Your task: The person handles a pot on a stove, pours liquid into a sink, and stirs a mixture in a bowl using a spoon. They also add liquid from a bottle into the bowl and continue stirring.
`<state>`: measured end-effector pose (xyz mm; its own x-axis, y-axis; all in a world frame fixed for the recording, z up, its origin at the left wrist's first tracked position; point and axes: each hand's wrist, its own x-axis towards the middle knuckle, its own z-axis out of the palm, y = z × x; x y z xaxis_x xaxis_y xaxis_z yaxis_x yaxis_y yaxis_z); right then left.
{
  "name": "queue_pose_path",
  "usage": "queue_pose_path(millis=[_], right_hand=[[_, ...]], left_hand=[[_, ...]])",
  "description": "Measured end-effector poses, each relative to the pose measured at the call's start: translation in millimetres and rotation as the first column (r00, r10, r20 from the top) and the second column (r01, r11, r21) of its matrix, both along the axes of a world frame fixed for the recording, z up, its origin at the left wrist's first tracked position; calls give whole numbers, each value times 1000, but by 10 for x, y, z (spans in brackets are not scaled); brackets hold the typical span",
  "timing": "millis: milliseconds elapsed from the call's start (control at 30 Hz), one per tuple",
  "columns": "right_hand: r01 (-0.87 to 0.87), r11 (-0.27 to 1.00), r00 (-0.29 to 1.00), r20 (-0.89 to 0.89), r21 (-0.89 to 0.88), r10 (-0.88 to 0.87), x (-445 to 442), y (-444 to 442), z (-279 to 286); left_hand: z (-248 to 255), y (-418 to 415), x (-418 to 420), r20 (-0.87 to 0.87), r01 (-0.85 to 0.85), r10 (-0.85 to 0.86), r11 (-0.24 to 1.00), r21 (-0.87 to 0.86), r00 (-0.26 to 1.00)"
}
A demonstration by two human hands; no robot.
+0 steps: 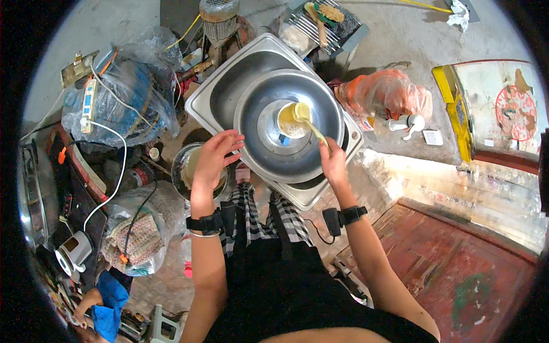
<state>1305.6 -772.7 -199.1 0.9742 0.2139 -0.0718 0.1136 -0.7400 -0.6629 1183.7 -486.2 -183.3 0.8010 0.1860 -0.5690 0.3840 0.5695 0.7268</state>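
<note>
My right hand (333, 160) grips the handle of a pale yellow long-handled utensil (314, 130), perhaps a ladle or brush. Its round head is over a white cup (281, 130) of foamy yellowish liquid. The cup stands inside a wide metal basin (253, 111), which rests on a stainless steel sink (227, 73). At the basin's left rim, my left hand (216, 156) has its fingers spread and holds nothing; whether the fingertips touch the rim I cannot tell. Something small and blue (283, 139) shows beside the cup.
Partly under my left hand is a bucket (176, 171) with pale contents. A power strip (88, 105) with a white cord lies on a plastic-covered blue bundle (141, 90). An orange bagged bundle (377, 92) sits right of the sink. Another person's arm (88, 302) shows at lower left.
</note>
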Motion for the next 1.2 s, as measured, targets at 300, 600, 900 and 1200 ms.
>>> queue_pose_path(millis=[300, 600, 900, 1200], right_hand=[[-110, 993, 993, 28, -47, 112, -60, 346, -154], [-281, 944, 955, -147, -176, 257, -32, -107, 148], [-140, 990, 988, -66, -25, 138, 37, 315, -33], [-352, 896, 935, -145, -270, 324, -21, -118, 305]], left_hand=[[-32, 43, -44, -24, -12, 12, 1000, -7, 1000], [-52, 66, 2, -5, -18, 18, 1000, -7, 1000], [-78, 31, 64, -29, -17, 17, 1000, -13, 999], [-58, 39, 78, -21, -35, 35, 999, 0, 999]])
